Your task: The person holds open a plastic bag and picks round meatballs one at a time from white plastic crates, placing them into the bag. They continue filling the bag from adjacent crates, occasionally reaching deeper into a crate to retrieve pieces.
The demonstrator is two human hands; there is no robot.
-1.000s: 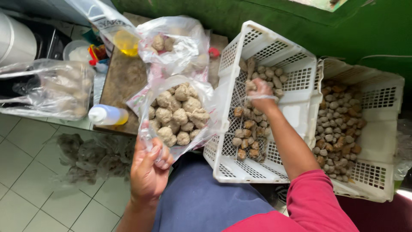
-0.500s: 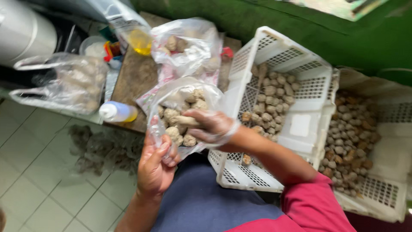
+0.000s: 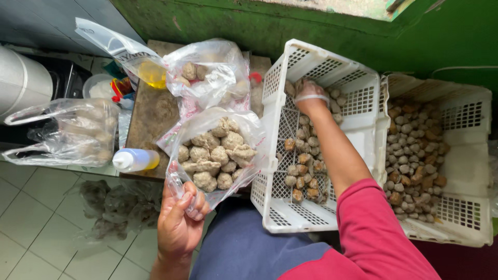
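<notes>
The right hand [image 3: 310,96] has gone back from the bag [image 3: 215,153] into the crate [image 3: 316,140], arm stretched out, fingers curled shut over lumps. Left hand [image 3: 179,220] pinches the bag's lower edge beside the table [image 3: 150,116].

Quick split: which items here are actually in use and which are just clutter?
In use:
left hand gripping clear bag of lumps
right hand inside white crate among loose lumps

Lying about:
second crate
squeeze bottle
tied bag
bag of yellow liquid
filled bag
</notes>
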